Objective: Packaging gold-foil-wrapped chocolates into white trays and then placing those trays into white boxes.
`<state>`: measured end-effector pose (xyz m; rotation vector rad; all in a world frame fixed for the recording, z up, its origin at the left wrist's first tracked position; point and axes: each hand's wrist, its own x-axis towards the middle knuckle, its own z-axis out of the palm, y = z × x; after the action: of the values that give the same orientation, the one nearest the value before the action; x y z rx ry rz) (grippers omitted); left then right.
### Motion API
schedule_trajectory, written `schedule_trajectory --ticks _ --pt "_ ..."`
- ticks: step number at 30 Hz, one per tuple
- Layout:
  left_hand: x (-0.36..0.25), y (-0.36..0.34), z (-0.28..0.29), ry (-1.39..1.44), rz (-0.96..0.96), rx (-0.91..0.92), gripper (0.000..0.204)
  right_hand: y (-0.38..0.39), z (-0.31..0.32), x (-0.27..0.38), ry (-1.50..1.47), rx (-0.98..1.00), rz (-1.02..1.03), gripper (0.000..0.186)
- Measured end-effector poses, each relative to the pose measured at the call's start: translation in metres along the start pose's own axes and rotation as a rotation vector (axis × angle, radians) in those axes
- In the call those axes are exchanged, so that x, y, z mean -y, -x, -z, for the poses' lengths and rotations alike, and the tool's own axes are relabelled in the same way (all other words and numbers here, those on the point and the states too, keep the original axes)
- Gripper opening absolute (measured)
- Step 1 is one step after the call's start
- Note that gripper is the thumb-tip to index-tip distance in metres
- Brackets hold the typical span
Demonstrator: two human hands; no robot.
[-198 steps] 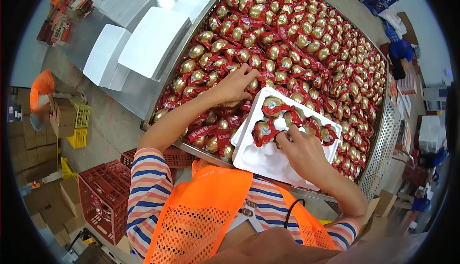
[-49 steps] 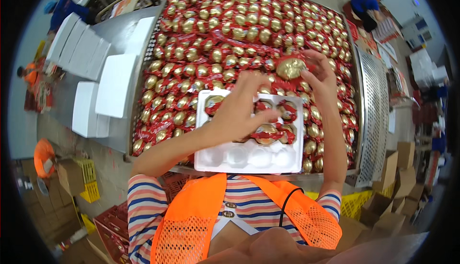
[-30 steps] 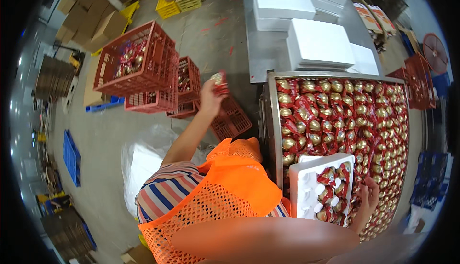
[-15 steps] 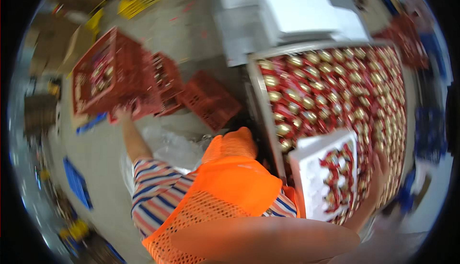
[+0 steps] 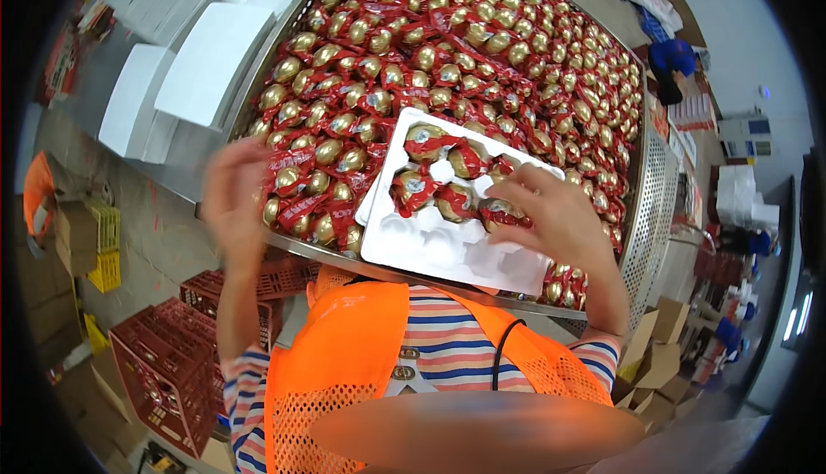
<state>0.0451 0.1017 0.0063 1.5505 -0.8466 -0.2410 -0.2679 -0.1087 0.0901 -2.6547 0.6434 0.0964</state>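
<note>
A white tray (image 5: 404,246) with round cups lies on a heap of gold-and-red wrapped eggs (image 5: 430,70). Several wrapped eggs sit in its far cups, while the near cups hold none. My right hand (image 5: 555,220) reaches over the tray from the right, its fingers curved round a wrapped egg (image 5: 502,213) in a cup. To the left of the tray my left hand (image 5: 234,203) hovers by the heap's edge, slightly blurred, fingers apart and nothing seen in them. Another white tray's edge (image 5: 366,207) shows beneath the first one.
A metal-rimmed table (image 5: 301,246) bears the heap. White trays (image 5: 211,65) stand stacked at its left. Red crates (image 5: 163,371) stand on the floor at lower left, near yellow crates (image 5: 105,250). Cardboard boxes (image 5: 658,345) lie at right; people work in the distance.
I have turned from the red crates to face the table. My left hand has left a red crate and come to the heap. My right hand now reaches over the tray.
</note>
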Motion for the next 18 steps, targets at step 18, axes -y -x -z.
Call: schedule_trajectory --ticks 18 --pt "-0.011 0.011 -0.165 -0.270 -0.740 1.039 0.030 0.072 -0.067 -0.032 -0.869 -0.701 -0.301 0.044"
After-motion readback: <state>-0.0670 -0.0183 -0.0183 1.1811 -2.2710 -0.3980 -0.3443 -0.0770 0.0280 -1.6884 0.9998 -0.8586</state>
